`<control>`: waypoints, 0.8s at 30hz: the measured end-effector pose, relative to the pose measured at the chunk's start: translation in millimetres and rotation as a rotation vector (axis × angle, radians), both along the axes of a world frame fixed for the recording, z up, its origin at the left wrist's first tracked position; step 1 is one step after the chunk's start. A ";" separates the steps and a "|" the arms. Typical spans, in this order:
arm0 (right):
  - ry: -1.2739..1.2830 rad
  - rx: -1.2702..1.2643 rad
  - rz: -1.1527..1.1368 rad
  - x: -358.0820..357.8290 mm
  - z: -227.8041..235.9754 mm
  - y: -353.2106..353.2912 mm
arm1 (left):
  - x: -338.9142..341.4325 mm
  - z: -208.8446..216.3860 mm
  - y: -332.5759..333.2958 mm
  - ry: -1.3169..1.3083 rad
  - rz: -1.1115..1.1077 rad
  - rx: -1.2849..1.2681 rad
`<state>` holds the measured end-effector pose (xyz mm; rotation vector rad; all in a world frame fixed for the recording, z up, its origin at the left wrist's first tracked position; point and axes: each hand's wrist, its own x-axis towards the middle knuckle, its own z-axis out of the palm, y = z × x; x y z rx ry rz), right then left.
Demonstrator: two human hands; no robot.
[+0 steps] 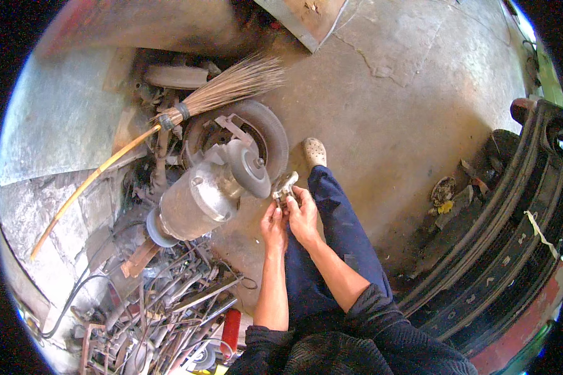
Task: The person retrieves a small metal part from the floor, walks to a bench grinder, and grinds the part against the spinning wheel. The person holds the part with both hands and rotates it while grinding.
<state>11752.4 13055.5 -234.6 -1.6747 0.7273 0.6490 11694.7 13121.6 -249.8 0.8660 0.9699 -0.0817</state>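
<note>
A small, pale grey metal part (pixel 286 185) of irregular shape is held up in front of my legs. My left hand (pixel 273 228) has its fingers closed on the lower left of it, while my right hand (pixel 303 216) pinches it from the right. The fingers cover its lower end, so its kind cannot be made out. Just left of the part stands a bench grinder (pixel 197 197) with a silver motor body. Its grey grinding wheel (pixel 250 167) faces my hands, a short way from the metal part.
Behind the grinder lies a tyre (pixel 275 128), with a stick broom (pixel 231 86) leaning over it. Scrap metal rods (pixel 169 306) and a red cylinder (pixel 230 330) fill the lower left. Long dark vehicle-like panels (pixel 488 250) line the right. Concrete floor (pixel 381 125) lies ahead.
</note>
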 end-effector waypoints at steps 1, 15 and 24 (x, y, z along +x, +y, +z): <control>0.008 0.006 0.009 0.1 1.3 -0.6 | -0.3 0.9 -0.4 -0.003 0.011 -0.006; -0.036 0.126 -0.001 -15.8 1.9 8.5 | -19.8 5.4 9.7 0.039 0.035 0.014; -0.054 0.101 0.128 -20.9 9.0 -0.9 | -18.3 21.3 6.5 -0.010 -0.008 0.054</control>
